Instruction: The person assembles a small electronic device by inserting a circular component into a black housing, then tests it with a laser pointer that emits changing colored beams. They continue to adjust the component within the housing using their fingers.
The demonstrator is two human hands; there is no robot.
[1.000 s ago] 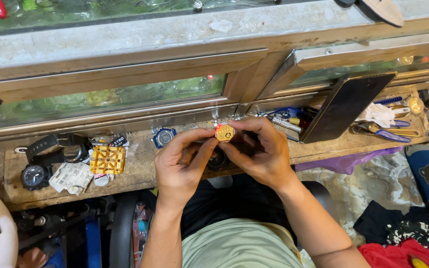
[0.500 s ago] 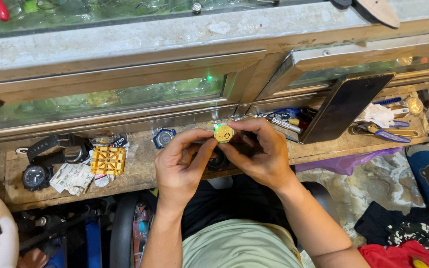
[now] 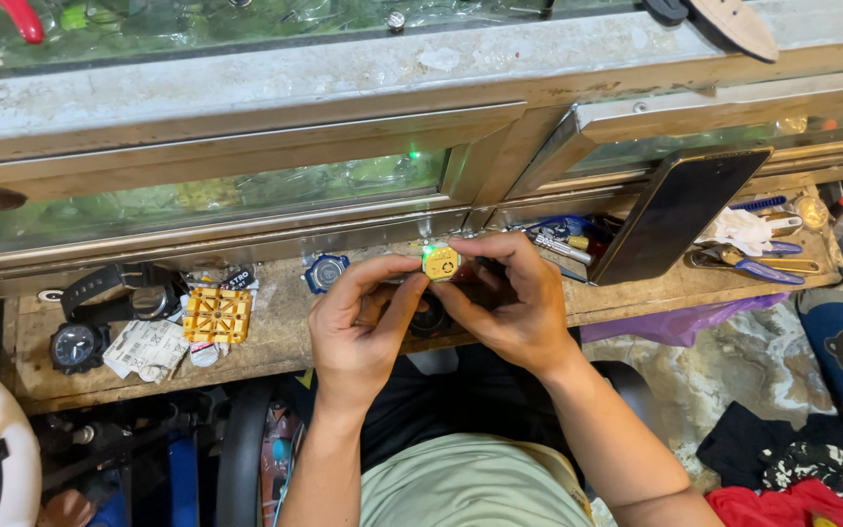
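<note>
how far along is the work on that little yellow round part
Done: the small yellow round module is out of any case, with a green glint on it. In hand: left hand and right hand pinch it over the wooden bench. Left: nothing is fitted around it; a blue watch case and black wristwatches lie apart.

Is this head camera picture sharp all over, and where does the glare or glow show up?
Head view: light is even and soft, with the hands and the small yellow round part between the fingertips fairly sharp; the glass case front shows pale reflections and a small green glow; the dark slanted phone screen carries a faint sheen; straight shelf edges bow slightly towards the frame borders, and the bottom corners fall darker.
</note>
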